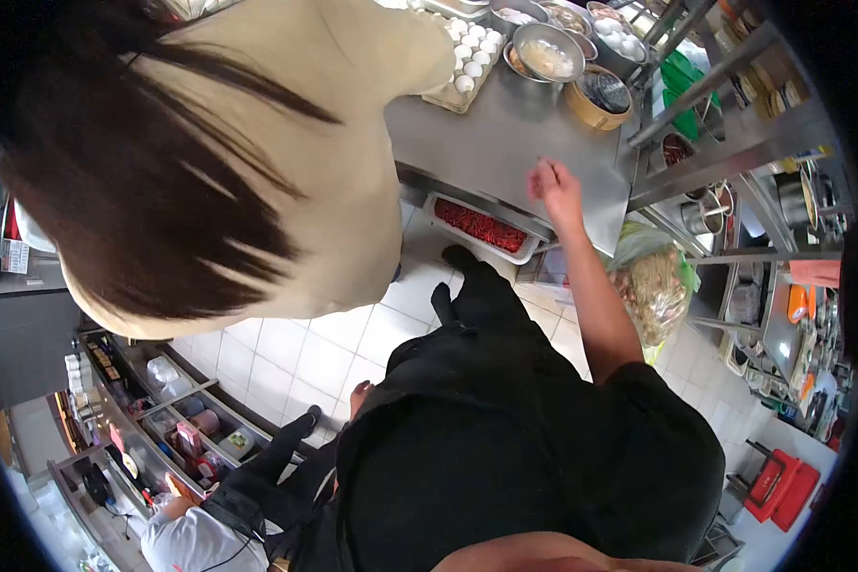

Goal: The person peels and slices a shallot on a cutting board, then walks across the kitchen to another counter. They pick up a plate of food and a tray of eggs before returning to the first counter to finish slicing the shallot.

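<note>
My right hand [555, 189] is stretched forward over the near right part of the steel table [486, 133], its fingers curled in and no object showing in it. Beyond it stand a bamboo steamer [596, 116] with a dark round thing inside and a metal bowl [549, 52] holding pale liquid. A tray of white eggs [467, 67] is at the table's far left. My left hand [360, 396] hangs low at my side, mostly hidden by my black clothing. Below the tabletop, a white tray [520, 255] holds red chillies [477, 226].
A person in a beige top [343, 172] stands close at my left front. Another person in white [195, 543] is at the lower left, near shelves. A stuffed plastic bag [650, 286] sits right of my arm, beside metal racks [725, 176]. A red stool [782, 488] stands lower right.
</note>
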### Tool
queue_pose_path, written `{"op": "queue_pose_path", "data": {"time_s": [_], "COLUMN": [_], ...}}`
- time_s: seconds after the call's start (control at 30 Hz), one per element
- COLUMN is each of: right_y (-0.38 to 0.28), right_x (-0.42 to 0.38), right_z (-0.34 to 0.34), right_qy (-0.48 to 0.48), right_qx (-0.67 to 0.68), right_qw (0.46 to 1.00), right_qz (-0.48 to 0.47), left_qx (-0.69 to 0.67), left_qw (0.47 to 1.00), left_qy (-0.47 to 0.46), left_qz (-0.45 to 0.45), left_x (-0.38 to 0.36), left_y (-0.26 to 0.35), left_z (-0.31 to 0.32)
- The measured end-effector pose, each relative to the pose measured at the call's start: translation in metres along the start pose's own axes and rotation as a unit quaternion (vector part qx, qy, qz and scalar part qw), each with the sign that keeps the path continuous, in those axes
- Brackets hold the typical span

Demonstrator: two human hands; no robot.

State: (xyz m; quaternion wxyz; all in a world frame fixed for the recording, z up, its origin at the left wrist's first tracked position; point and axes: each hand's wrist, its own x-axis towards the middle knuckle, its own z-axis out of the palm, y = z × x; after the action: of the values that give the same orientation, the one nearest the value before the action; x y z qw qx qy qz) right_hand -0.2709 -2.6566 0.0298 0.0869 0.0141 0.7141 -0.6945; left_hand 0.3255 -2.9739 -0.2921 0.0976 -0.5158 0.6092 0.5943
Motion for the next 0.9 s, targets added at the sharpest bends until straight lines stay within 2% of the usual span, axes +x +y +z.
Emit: {"op": "queue_pose_path", "data": {"time_s": [0.17, 0.23, 0.33, 0.4, 0.43, 0.47, 0.5, 0.57, 0.63, 0.67, 0.7, 0.73, 0.77, 0.83, 0.87, 0.9], "right_y": [-0.055, -0.104, -0.175, -0.197, -0.240, -0.259, -0.279, -0.304, -0.316, -0.306, -0.296, -0.318, -0.314, -0.279, -0.252, -0.229], "right_x": [0.109, 0.167, 0.294, 0.440, 0.455, 0.498, 0.519, 0.572, 0.612, 0.617, 0.621, 0.604, 0.596, 0.581, 0.599, 0.605], "right_z": [0.038, 0.060, 0.088, 0.094, 0.100, 0.105, 0.113, 0.118, 0.127, 0.137, 0.148, 0.164, 0.175, 0.199, 0.223, 0.234], "right_qy": [-0.079, -0.097, -0.125, -0.271, -0.258, -0.205, -0.177, -0.186, -0.196, -0.213, -0.228, -0.195, -0.216, -0.263, -0.211, -0.268], "right_qx": [0.047, 0.087, 0.190, 0.339, 0.305, 0.224, 0.275, 0.216, 0.164, 0.153, 0.145, 0.106, 0.090, 0.059, -0.022, -0.049], "right_qw": [0.996, 0.991, 0.972, 0.901, 0.910, 0.945, 0.942, 0.957, 0.966, 0.960, 0.951, 0.974, 0.970, 0.958, 0.973, 0.957], "right_qz": [0.002, -0.016, -0.049, -0.007, -0.111, -0.119, -0.072, -0.053, -0.045, -0.098, -0.151, -0.049, -0.071, -0.098, -0.088, -0.105], "left_qx": [-0.003, -0.004, -0.026, -0.057, -0.076, -0.100, -0.130, -0.168, -0.174, -0.289, -0.253, -0.217, -0.182, -0.149, -0.144, -0.142], "left_qw": [0.998, 0.997, 0.995, 0.992, 0.990, 0.986, 0.980, 0.972, 0.968, 0.930, 0.943, 0.954, 0.963, 0.967, 0.965, 0.962], "left_qy": [0.067, 0.076, 0.092, 0.111, 0.122, 0.132, 0.148, 0.165, 0.174, 0.163, 0.167, 0.171, 0.179, 0.183, 0.191, 0.202], "left_qz": [-0.003, -0.003, -0.001, -0.007, -0.008, -0.005, -0.002, -0.022, -0.051, -0.157, -0.137, -0.114, -0.089, -0.096, -0.108, -0.120], "left_x": [-0.007, -0.006, 0.007, 0.008, 0.009, 0.011, 0.007, -0.005, -0.026, -0.025, -0.040, -0.038, -0.036, -0.042, -0.053, -0.065], "left_y": [0.033, 0.068, 0.107, 0.128, 0.132, 0.137, 0.147, 0.151, 0.186, 0.191, 0.193, 0.167, 0.151, 0.138, 0.138, 0.138], "left_z": [0.004, 0.011, 0.034, 0.046, 0.050, 0.052, 0.057, 0.066, 0.078, 0.080, 0.089, 0.102, 0.115, 0.125, 0.126, 0.128]}}
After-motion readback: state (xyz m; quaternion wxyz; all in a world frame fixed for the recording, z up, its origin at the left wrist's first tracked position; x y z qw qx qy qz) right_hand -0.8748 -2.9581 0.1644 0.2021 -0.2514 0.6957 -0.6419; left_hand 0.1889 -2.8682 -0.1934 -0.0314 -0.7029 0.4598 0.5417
